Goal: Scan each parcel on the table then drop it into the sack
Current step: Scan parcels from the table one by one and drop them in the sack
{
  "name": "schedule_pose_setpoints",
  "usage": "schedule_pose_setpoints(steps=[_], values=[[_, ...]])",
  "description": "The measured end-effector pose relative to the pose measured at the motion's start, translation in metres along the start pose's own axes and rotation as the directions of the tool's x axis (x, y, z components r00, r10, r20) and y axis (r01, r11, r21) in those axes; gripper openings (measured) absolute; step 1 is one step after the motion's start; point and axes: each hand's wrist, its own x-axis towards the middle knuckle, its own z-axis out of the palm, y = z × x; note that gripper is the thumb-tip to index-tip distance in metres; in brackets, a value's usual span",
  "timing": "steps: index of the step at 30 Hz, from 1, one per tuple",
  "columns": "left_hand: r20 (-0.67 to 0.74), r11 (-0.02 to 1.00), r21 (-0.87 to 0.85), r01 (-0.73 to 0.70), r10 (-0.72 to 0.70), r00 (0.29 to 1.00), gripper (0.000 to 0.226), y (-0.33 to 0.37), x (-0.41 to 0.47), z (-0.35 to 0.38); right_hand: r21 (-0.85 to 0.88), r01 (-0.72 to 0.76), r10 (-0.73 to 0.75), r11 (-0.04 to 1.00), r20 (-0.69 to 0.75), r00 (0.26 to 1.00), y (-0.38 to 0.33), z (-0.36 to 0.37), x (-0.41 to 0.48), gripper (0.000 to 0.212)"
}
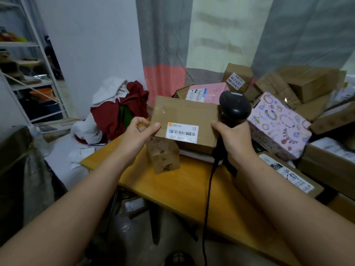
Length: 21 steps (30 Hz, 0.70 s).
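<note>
I hold a flat brown cardboard parcel (184,116) up over the table, its white barcode label (182,133) facing me. My left hand (137,131) pinches its left edge between thumb and fingers. My right hand (233,138) grips the handle of a black barcode scanner (234,105), whose head rises just right of the parcel; that thumb touches the parcel's right edge. The scanner's black cable (208,198) hangs down past the table edge. A grey woven sack (21,169) stands at the lower left.
The yellow wooden table (184,189) bears a small upright brown box (163,156), a pink patterned box (278,125), a pink flat box (208,92) and several brown cartons (307,83) heaped right. Red and white cloth (115,112) lies left; metal shelving (28,73) stands far left.
</note>
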Motion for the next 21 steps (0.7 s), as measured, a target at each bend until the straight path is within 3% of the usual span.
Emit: schedule_pose_setpoints(steps=[3,6,9,13,21], values=[[0.067,0.997,-0.062,0.05,-0.046,0.997,0.043,0.003,-0.034,0.0,-0.055,0.018,-0.018,0.998,-0.01,1.0,-0.008,-0.015,-0.022,0.03],[0.005,0.998,-0.048,0.043,-0.043,0.999,0.05,-0.001,-0.058,-0.001,-0.143,0.085,-0.092,0.986,-0.045,0.995,-0.015,-0.028,-0.053,0.008],[-0.035,0.995,-0.063,0.081,-0.083,0.996,0.048,-0.013,-0.082,-0.003,-0.185,0.094,-0.093,0.978,0.015,0.996,-0.011,-0.039,-0.096,0.01],[-0.09,0.996,0.013,0.088,-0.086,0.992,0.048,-0.026,-0.102,-0.011,-0.405,0.16,-0.074,0.9,0.22,0.973,0.001,-0.037,-0.152,0.011],[-0.18,0.994,0.098,0.046,-0.028,0.983,0.048,-0.031,-0.121,-0.012,-0.489,0.156,-0.03,0.858,0.255,0.966,0.009,-0.038,-0.194,0.017]])
